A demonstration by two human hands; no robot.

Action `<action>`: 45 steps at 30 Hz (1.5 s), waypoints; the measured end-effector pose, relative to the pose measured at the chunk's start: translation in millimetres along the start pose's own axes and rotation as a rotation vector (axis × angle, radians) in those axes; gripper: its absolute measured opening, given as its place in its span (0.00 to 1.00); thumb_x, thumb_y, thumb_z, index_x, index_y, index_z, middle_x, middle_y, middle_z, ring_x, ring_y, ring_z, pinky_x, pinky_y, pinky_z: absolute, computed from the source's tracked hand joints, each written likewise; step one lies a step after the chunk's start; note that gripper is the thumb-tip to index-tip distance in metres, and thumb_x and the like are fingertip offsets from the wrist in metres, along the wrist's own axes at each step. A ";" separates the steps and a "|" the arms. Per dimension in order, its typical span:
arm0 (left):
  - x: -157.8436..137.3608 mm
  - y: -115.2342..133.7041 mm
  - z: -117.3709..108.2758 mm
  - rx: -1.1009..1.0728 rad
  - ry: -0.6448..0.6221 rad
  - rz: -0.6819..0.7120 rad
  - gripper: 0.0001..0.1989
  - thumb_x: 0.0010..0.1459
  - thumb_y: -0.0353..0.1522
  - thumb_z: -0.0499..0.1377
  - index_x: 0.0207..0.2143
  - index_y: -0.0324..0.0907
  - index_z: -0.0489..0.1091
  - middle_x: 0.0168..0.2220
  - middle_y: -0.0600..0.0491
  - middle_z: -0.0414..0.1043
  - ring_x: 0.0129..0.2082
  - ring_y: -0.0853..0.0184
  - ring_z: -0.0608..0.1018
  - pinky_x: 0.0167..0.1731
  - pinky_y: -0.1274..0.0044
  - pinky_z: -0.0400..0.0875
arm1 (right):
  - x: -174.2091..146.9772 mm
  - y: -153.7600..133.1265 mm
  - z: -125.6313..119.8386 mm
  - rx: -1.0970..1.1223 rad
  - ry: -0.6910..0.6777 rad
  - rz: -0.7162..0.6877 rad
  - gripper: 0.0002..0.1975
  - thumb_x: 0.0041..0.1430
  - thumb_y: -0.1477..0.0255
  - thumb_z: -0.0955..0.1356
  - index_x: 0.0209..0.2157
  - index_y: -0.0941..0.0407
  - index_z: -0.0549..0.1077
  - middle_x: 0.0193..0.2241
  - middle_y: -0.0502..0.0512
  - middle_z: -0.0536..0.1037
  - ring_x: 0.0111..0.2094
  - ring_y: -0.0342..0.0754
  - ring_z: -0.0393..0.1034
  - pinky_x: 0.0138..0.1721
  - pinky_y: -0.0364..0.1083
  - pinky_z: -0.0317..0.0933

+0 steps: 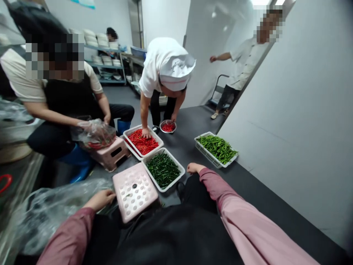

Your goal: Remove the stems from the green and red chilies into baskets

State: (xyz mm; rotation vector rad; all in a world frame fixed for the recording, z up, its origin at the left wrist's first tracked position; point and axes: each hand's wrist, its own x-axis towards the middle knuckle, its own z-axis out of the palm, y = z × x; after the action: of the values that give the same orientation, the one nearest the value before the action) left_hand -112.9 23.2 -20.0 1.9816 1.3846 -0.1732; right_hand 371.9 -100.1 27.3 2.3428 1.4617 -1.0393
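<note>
My left hand (101, 199) is low beside the left edge of a pale pink plastic stool (136, 191), fingers bent together; whatever they may hold is hidden. A clear plastic bag (55, 213) spreads beneath and left of that hand. Over my knee rests my right hand (194, 168), loosely curled, with nothing visible in it. Between my knee and the stool sits a white basket (182, 172) of dark green chili peppers (162, 169). Red chili peppers (143, 141) fill another white basket (160, 141) just beyond.
At right, a basket (209, 156) holds light green peppers (217, 148). A co-worker in a white hat (176, 70) presses one hand into the red peppers, a metal bowl (168, 131) by the other. Left, a seated person handles a bag (96, 134) over a second stool (111, 156).
</note>
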 end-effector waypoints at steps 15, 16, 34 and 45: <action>-1.2 2.0 2.4 -0.008 0.036 0.033 0.14 0.51 0.41 0.50 0.25 0.42 0.68 0.25 0.49 0.76 0.28 0.61 0.77 0.27 0.75 0.65 | 3.7 3.5 0.7 -0.046 0.040 -0.013 0.09 0.50 0.79 0.66 0.31 0.61 0.78 0.29 0.56 0.81 0.34 0.47 0.74 0.33 0.39 0.62; -1.6 2.5 2.3 -0.004 0.036 0.041 0.14 0.52 0.41 0.50 0.25 0.42 0.68 0.25 0.49 0.76 0.29 0.62 0.77 0.27 0.76 0.65 | 1.9 2.9 0.4 -0.047 0.046 -0.014 0.09 0.50 0.79 0.66 0.31 0.61 0.79 0.29 0.57 0.81 0.34 0.48 0.74 0.34 0.40 0.63; -4.2 9.1 1.3 -0.011 0.050 0.016 0.11 0.53 0.38 0.51 0.26 0.42 0.68 0.25 0.50 0.76 0.29 0.62 0.78 0.31 0.75 0.65 | 0.8 4.4 -0.3 -0.070 0.042 -0.002 0.14 0.55 0.80 0.64 0.40 0.62 0.79 0.40 0.62 0.81 0.39 0.47 0.77 0.33 0.38 0.63; 2.0 3.2 4.4 0.015 0.063 0.012 0.11 0.54 0.38 0.51 0.26 0.42 0.68 0.25 0.52 0.76 0.28 0.64 0.78 0.29 0.76 0.65 | 6.5 8.2 1.3 -0.024 0.044 -0.007 0.11 0.55 0.80 0.65 0.37 0.62 0.79 0.39 0.62 0.82 0.37 0.46 0.77 0.34 0.38 0.63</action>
State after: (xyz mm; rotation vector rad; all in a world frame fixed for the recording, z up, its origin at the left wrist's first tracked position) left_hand -108.1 21.4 -22.8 2.0222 1.4145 -0.1172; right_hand 380.0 -100.2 20.6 2.3604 1.4907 -0.9719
